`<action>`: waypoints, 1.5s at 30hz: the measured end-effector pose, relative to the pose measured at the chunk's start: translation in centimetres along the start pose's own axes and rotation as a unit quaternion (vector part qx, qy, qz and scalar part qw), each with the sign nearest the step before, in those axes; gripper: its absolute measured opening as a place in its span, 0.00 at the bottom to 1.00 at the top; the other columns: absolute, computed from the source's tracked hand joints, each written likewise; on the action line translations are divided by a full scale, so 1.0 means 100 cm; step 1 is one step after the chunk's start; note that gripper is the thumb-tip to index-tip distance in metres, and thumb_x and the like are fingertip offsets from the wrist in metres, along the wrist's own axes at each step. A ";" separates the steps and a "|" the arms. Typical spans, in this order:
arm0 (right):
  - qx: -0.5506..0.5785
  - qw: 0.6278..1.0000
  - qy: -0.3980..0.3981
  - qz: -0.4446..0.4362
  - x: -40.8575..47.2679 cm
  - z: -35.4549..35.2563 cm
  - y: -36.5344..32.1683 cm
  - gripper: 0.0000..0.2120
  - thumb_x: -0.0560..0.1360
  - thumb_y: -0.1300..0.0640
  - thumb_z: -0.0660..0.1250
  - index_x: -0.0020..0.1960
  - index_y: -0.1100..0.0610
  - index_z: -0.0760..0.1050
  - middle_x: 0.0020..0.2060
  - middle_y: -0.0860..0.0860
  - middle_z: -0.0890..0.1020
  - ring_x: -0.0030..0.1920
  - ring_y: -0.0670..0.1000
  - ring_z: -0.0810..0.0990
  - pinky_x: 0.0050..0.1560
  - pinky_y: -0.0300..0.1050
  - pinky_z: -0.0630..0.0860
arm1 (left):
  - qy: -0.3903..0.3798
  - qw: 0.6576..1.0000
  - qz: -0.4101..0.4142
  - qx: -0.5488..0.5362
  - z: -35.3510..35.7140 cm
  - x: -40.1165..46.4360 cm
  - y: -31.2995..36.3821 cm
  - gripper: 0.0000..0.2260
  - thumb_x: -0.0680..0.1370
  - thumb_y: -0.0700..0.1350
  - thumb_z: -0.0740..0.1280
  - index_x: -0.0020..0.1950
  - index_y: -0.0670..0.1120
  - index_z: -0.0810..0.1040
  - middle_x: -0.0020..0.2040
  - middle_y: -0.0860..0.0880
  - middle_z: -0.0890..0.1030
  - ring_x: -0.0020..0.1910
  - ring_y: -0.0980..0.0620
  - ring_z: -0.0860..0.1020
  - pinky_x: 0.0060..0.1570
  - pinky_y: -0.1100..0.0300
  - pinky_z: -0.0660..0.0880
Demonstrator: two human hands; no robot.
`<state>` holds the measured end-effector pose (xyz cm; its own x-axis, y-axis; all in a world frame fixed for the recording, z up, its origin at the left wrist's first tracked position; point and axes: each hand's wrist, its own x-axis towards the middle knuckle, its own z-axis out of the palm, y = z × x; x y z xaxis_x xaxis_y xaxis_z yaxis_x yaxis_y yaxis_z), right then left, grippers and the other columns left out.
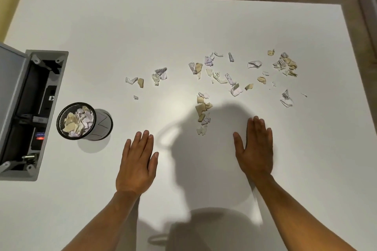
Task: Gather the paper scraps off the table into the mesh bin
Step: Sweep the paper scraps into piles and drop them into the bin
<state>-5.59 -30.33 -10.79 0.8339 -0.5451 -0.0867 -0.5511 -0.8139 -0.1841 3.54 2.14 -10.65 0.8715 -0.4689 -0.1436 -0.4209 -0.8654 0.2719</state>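
Paper, white and tan: the paper scraps [219, 76] are lying torn and crumpled across the white table [122, 32], most of them well to the right of the mesh bin [102, 126] and farther from the person.
Mesh bin: it is standing upright near the table's left edge, already holding a layer of scraps inside [78, 122].
Closest to the bin: a small group of scraps [146, 79] is sitting up and to the bin's right; a strip of tan pieces [203, 113] is trailing farther right.
Farthest from the bin: a dense cluster [285, 64] is lying toward the table's right side.
Left hand [137, 162]: it is resting flat, fingers straight, holding nothing, just right of the bin.
Right hand [255, 149]: it is lying flat and empty too, farther right of the bin, below the tan strip.
Step in hand: judging by the part-filled bin, the person is pausing between batches.
Next move: it is likely calling for sweeping or pinching a handful together, then carrying it left over the bin's rim without dropping light bits.
Grey box [30, 108]: it is sitting open just left of the bin.
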 end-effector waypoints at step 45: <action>0.030 0.999 0.037 0.004 0.003 0.009 0.008 0.31 0.82 0.39 0.49 0.76 0.58 0.62 0.75 0.54 0.65 0.77 0.50 0.58 0.78 0.52 0.51 | -0.026 0.989 0.070 -0.125 -0.031 0.256 0.082 0.31 0.81 0.59 0.50 0.79 0.43 0.56 0.80 0.45 0.56 0.80 0.46 0.50 0.77 0.48 0.45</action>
<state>-5.79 -30.95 -11.85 0.8235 -0.5672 -0.0153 -0.5534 -0.7969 -0.2425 23.16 -16.44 -9.18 0.7919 -0.5955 -0.1353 -0.4554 -0.7235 0.5188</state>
